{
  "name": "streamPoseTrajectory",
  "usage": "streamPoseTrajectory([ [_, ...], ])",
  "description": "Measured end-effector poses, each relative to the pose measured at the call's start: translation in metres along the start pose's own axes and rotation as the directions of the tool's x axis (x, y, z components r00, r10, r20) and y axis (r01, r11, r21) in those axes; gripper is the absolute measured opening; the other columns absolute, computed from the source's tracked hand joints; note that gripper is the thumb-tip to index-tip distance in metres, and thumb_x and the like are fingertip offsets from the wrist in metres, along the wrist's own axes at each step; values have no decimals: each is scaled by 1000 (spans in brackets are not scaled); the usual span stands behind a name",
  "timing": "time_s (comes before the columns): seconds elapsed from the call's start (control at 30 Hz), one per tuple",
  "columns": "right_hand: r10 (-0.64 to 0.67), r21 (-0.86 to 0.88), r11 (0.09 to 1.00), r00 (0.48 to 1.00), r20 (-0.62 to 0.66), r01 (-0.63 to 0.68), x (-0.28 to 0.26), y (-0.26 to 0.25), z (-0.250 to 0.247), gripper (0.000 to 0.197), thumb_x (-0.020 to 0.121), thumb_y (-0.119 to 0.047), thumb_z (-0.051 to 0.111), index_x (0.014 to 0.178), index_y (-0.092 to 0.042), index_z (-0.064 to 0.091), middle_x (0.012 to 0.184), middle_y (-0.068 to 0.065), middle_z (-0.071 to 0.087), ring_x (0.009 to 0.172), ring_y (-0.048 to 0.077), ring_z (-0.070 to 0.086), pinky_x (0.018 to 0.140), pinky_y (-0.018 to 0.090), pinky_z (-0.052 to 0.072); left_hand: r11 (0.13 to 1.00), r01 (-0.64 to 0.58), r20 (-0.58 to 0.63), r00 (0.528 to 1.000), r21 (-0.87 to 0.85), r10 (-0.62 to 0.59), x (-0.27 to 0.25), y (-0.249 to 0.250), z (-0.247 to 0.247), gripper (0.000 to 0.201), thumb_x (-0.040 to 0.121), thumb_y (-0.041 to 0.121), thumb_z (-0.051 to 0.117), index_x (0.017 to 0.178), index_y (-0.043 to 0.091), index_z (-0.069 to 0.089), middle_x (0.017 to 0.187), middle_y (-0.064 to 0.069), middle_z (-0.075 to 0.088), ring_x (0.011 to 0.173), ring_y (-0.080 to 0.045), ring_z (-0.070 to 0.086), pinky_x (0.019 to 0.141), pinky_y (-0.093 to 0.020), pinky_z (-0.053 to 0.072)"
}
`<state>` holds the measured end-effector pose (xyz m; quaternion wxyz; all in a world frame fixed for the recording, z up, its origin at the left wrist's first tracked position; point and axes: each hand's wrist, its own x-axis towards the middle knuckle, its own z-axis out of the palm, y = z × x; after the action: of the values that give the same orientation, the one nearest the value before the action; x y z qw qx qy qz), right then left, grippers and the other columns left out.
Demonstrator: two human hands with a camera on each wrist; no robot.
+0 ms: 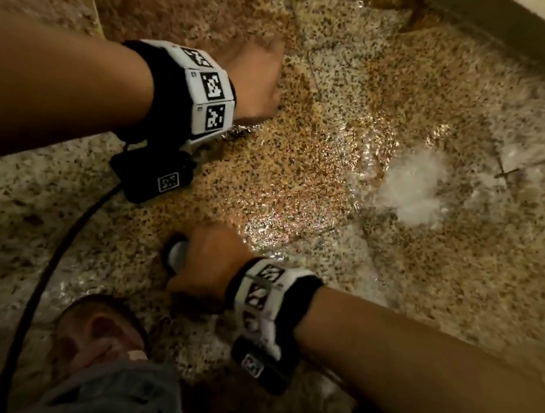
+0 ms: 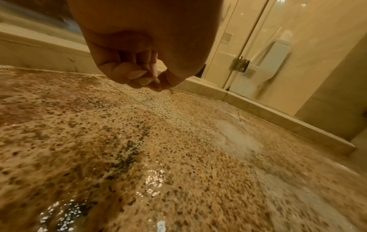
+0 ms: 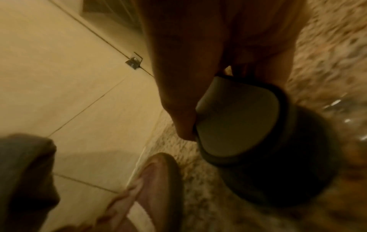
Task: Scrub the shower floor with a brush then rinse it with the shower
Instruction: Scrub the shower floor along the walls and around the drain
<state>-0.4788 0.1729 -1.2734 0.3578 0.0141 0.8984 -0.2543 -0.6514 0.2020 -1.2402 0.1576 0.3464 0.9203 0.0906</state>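
Brush [image 3: 256,135] head in right wrist view only

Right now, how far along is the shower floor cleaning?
Wetting looks done: the speckled stone shower floor glistens, with white foam on it. In hand: the right hand grips the dark round scrub brush; the left hand is fisted, empty. Rinsing remains.

I see the speckled shower floor [image 1: 360,121] wet and glistening, white foam [image 1: 414,186] lying on it beyond my right hand [image 1: 208,267], my sandalled foot [image 1: 94,332] just below it.
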Motion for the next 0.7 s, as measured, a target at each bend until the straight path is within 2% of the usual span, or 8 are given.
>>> streamPoseTrajectory([
  [0.03,60,65,996,998,-17,-59,-4,21,-9,30,73,-42,76,90,-18,67,89,8,67,85,25,65,62,29,50,1000,-9,13,1000,-3,9,1,-2,3,45,93,19,51,131,-2,37,109,-24,58,99,-39,56,71,-37,41],
  [0.13,284,196,945,954,-91,-263,-26,109,-49,52,65,-50,81,106,-21,65,94,-1,68,84,17,64,74,26,55,1000,-10,58,998,-9,11,3,-4,11,47,90,22,53,128,-3,39,103,-26,59,96,-41,58,80,-44,49],
  [0.27,576,184,817,779,-248,-546,-54,187,-95,56,61,-55,81,97,-23,52,100,3,62,78,19,53,67,20,42,998,-51,106,993,26,48,4,11,12,43,88,24,54,120,-2,43,99,-27,61,93,-41,60,80,-47,52],
  [0.3,580,198,815,773,-257,-545,-54,186,-99,58,62,-54,81,100,-22,52,100,3,61,76,18,53,64,21,42,997,-73,108,992,27,70,5,18,13,41,88,23,54,118,-2,43,101,-27,60,94,-41,59,80,-46,52],
  [0.4,439,276,888,856,-273,-368,-35,150,-86,63,59,-54,83,105,-21,55,94,-2,62,71,11,58,58,18,49,989,-143,123,983,29,139,7,42,18,39,89,21,53,119,-1,42,103,-25,60,94,-41,59,76,-42,50],
  [0.53,228,188,963,958,-177,-194,-11,90,-37,70,59,-54,83,114,-17,62,104,4,67,90,21,65,75,31,57,975,-219,137,968,48,211,8,63,29,35,89,25,53,116,4,43,92,-17,57,80,-32,54,67,-38,45],
  [0.63,280,215,948,936,-214,-235,-20,121,-45,67,58,-53,84,108,-15,61,100,4,68,88,21,65,73,32,57,967,-250,143,960,43,241,12,69,35,33,89,24,53,114,4,44,94,-20,60,85,-35,58,66,-36,43],
  [0.7,429,263,895,860,-278,-361,-37,166,-74,61,55,-53,86,97,-18,58,95,1,66,78,16,62,62,24,51,966,-255,144,958,44,247,15,66,37,33,89,24,52,113,4,45,96,-21,61,89,-38,59,67,-38,46],
])
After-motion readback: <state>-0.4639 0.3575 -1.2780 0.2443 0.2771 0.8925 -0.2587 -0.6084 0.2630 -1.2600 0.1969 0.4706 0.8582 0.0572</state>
